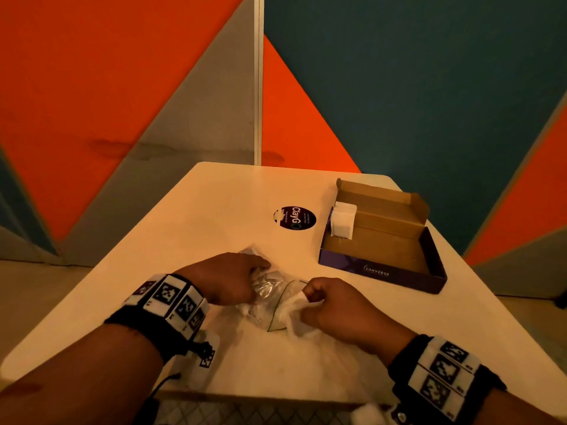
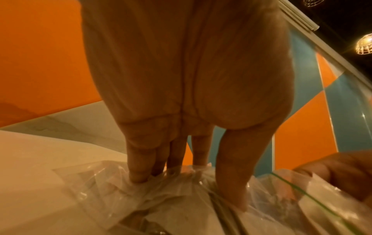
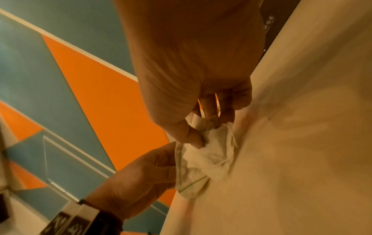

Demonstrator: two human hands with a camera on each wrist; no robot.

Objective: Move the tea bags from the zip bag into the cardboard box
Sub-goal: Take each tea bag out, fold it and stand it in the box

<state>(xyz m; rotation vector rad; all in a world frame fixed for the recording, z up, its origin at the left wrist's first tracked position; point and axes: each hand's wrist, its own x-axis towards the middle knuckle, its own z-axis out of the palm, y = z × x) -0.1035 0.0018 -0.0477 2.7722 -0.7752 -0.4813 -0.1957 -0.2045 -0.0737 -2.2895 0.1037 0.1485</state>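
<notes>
Clear plastic zip bag [image 1: 264,289] lies crumpled on the worktop [image 1: 214,204], pressed down by the left hand [image 1: 227,277] with straight fingers. Right hand [image 1: 331,308] pinches white tea bags [image 3: 211,151] at the bag's mouth. Cardboard box [image 1: 383,240] sits open to the right, holding more tea bags.

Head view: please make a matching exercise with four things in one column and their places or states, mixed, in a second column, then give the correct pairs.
Things:
1. left hand
2. right hand
3. box
4. sticker

Places or states:
A. open, with white tea bags at its far left end
B. presses down on the zip bag
C. pinches a white tea bag at the bag's mouth
D. stuck flat on the table, left of the box

Pairs: 1-B, 2-C, 3-A, 4-D
</notes>
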